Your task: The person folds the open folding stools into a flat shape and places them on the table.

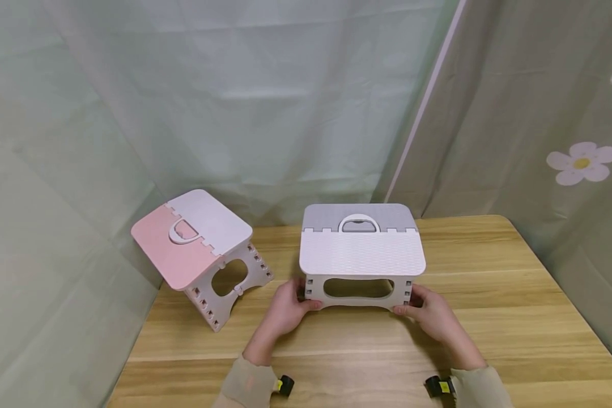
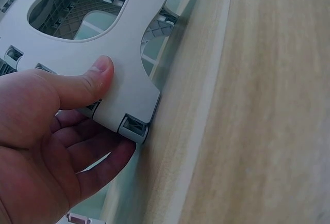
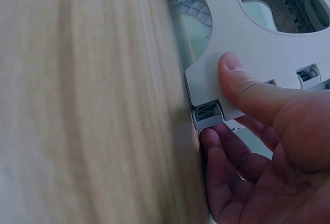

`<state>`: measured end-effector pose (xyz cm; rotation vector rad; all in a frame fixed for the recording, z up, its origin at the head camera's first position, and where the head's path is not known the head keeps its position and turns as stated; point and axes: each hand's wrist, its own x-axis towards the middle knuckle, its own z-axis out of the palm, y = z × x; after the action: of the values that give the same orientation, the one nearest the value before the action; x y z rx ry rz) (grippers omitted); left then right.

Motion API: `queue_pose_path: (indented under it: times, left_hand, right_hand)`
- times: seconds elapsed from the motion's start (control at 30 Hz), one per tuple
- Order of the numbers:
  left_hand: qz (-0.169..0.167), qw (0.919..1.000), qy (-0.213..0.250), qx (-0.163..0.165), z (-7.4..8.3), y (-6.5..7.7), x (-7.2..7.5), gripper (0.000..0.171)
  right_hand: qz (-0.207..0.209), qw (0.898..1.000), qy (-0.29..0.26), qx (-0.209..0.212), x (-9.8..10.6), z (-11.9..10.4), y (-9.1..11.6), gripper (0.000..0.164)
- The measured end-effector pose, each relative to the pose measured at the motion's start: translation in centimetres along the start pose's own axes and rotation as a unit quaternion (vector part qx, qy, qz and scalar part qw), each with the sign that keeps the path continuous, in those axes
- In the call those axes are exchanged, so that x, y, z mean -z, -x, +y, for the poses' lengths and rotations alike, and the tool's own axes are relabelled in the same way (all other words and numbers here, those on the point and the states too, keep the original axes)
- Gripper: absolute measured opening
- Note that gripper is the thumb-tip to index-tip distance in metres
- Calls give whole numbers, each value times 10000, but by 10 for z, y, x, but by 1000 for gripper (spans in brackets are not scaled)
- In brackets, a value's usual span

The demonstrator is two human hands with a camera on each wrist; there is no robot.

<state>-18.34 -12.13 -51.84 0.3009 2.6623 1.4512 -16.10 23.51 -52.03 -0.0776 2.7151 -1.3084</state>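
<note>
A folding step stool (image 1: 362,253) with a grey and white top stands unfolded on the table, its carry handle lying in the middle of the top. My left hand (image 1: 288,309) grips the lower left corner of its near leg panel, thumb (image 2: 98,79) on the front face and fingers curled behind the edge. At the opposite corner my right hand (image 1: 431,315) holds the same panel likewise, its thumb (image 3: 240,82) on the front. Both wrist views show the white leg panel close up, with its cut-out and hinge slots. The far legs are hidden in the head view.
To the left a second folding stool (image 1: 191,238), pink and white, stands unfolded and turned at an angle. The wooden table (image 1: 357,351) has its back edge near a pale curtain (image 1: 265,113). Black wrist cameras (image 1: 285,386) sit at both sleeves.
</note>
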Motion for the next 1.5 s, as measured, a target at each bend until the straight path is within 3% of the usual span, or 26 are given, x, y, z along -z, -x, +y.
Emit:
queue_pose_path:
  times: [1.5]
  left_hand:
    - [-61, 9999, -1, 122, -2, 0, 0, 44]
  right_hand:
    - [-46, 9999, -90, -94, 0, 0, 1, 63]
